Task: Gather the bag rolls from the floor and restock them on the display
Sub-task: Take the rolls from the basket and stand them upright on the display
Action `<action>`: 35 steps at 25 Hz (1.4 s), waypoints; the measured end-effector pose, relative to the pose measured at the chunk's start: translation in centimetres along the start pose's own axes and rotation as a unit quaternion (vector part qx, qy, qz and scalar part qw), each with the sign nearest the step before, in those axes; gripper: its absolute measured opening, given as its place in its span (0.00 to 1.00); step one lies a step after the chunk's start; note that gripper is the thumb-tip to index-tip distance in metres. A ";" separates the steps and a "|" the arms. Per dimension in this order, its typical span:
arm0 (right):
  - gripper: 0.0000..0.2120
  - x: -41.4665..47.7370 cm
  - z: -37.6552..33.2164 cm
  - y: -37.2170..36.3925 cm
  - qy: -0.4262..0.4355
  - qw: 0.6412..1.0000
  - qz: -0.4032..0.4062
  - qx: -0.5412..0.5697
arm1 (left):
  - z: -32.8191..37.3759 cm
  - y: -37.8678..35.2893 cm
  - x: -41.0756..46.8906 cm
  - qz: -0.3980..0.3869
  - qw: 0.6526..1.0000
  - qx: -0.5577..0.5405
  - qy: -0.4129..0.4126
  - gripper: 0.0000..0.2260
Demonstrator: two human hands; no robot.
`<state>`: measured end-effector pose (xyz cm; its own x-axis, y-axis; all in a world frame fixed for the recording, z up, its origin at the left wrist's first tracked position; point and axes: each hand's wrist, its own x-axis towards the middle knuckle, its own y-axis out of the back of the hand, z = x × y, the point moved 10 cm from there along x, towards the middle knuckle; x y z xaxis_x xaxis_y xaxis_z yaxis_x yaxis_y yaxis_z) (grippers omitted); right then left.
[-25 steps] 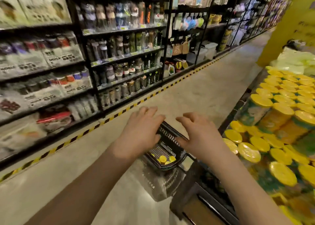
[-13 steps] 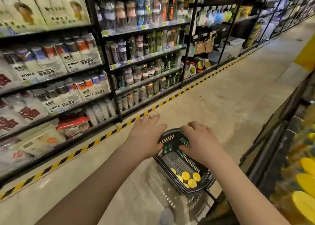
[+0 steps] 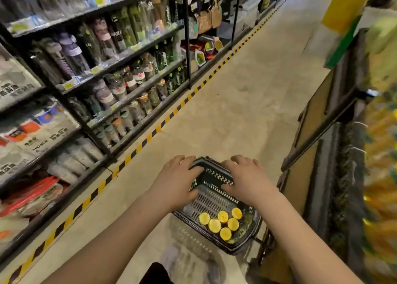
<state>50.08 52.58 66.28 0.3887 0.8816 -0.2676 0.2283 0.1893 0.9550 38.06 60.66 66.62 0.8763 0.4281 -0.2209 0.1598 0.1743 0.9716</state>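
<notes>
— Counting first: two hands, one basket, six rolls.

— Rolls lying where?

— Bunched at the near end of the basket, standing on end, round yellow ends up, touching one another. Nothing else visible in there.

— And the grip?

— Left hand clamped on the far left corner of the rim, fingers close together and curled over the outside, thumb tucked inside. Right hand clamped on the right rim, fingers spread apart across the top, thumb pressed against the inner wall.

— Basket made of what?

— Dark plastic, by the look; rectangular with rounded corners, slotted bottom and walls, pale zigzag marks on the far wall. Slotted shadow cast on the floor below and to the left.

— Room around?

— Wide lane of smooth, beige, faintly mottled floor running ahead. On the left, black shelves packed with bottles and soft packets, edged at the foot by one yellow-and-black striped tape. On the right, just beside the basket, the display: dark frame, yellow and green goods, too blurred to count.
</notes>
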 end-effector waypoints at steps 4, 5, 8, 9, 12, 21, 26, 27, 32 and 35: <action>0.26 0.8 3.5 -4.5 -0.070 0.997 -0.028 0.025 | -0.1 -4.9 4.7 -0.068 0.996 -0.007 -0.063 0.30; 0.24 1.3 4.3 -5.7 -0.087 0.996 -0.021 0.031 | 0.0 -6.3 6.1 -0.085 0.993 -0.003 -0.080 0.30; 0.25 3.3 6.0 -11.3 -0.131 0.989 -0.040 0.064 | -0.7 -11.7 9.7 -0.132 0.985 -0.013 -0.113 0.29; 0.26 4.0 6.7 -13.8 -0.146 0.985 -0.047 0.079 | -0.9 -13.8 10.8 -0.141 0.983 -0.022 -0.116 0.29; 0.27 6.0 8.3 -22.1 -0.172 0.975 -0.061 0.124 | -1.7 -21.4 14.0 -0.170 0.977 -0.045 -0.120 0.28; 0.28 13.2 13.2 -51.7 -0.205 0.962 -0.126 0.129 | -3.0 -49.6 21.7 -0.240 0.962 -0.073 -0.105 0.28; 0.28 18.4 15.8 -61.3 -0.209 0.961 -0.170 0.069 | -3.0 -58.0 23.9 -0.267 0.956 -0.073 -0.100 0.29; 0.30 19.4 16.0 -62.8 -0.198 0.962 -0.182 0.053 | -3.1 -58.9 24.1 -0.271 0.955 -0.076 -0.097 0.30; 0.40 21.2 16.1 -68.0 -0.156 0.957 -0.245 0.011 | -3.9 -60.7 24.7 -0.275 0.953 -0.092 -0.091 0.29; 0.41 21.8 16.1 -69.2 -0.143 0.963 -0.229 -0.013 | -4.3 -62.6 25.4 -0.305 0.947 -0.076 -0.068 0.31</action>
<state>57.16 51.79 -7.68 0.4825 0.5490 -0.6825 0.4130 0.5446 0.7300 48.38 64.48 -0.17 0.6940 0.0914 -0.7141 0.5966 0.4822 0.6416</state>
